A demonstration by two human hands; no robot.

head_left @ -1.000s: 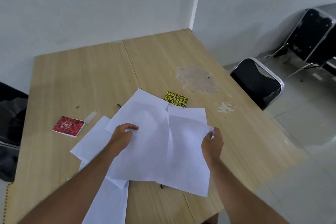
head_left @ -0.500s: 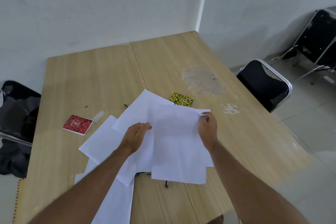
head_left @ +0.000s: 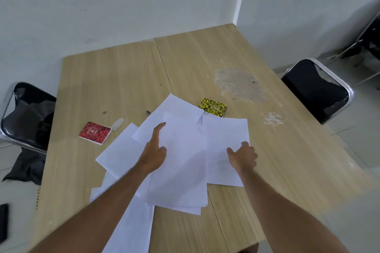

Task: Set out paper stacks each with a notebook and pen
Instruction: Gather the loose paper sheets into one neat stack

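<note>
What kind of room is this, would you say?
Probably a plain meeting room or classroom: two wooden tables pushed together in a bare white corner, and black folding chairs with metal frames at either side.
</note>
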